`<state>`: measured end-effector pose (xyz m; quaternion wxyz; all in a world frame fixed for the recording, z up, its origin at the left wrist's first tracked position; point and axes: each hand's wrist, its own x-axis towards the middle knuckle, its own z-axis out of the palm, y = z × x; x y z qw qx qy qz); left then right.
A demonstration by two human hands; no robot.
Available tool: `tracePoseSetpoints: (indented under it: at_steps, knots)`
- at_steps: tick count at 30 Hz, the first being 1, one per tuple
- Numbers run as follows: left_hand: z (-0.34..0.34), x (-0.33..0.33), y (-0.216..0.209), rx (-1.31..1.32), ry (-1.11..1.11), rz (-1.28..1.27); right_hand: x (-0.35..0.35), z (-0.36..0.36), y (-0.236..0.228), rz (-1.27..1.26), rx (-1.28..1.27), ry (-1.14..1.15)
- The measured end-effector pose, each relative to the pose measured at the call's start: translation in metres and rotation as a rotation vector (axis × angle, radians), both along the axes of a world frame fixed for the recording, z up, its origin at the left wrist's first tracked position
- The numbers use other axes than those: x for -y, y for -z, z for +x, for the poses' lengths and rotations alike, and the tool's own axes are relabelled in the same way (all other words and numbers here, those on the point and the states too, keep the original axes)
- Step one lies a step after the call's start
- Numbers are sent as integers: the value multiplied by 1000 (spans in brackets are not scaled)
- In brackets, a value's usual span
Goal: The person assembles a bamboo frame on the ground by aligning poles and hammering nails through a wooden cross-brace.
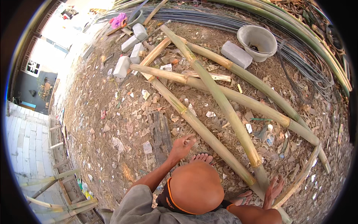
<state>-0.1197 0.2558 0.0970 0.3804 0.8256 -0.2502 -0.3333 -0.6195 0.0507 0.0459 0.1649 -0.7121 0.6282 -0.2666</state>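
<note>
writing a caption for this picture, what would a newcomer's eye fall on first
Probably the long bamboo poles, crossing one another on the littered ground in the middle. Next, the bare knee, large at the lower middle, with the left hand just above it and the right hand, fingers spread, to its right near the poles' lower ends. Farther off, a pale bucket sits at upper right beside a grey block.
</note>
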Motion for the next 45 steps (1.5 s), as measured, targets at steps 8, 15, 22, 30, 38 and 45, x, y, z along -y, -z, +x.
tracePoseSetpoints:
  at_steps: [8, 15, 22, 30, 38, 45]
  knots:
    - [66, -10, 10, 505, 35, -239, 49, -2, -63, 309, -187, 22]
    - [103, 16, 3, 130, -96, -249, 124, -11, -112, -26, -540, -259]
    - [130, 36, -8, 202, -116, -287, 138, 73, -162, 97, -382, -298]
    - [133, -42, 22, 432, -270, -36, 129, 95, -138, 370, -319, -333]
    - [98, -98, 52, 639, -420, 379, 125, 67, -108, 515, -152, -258]
    - [63, -120, 82, 382, -540, 478, 123, 73, -91, 589, -150, -278]
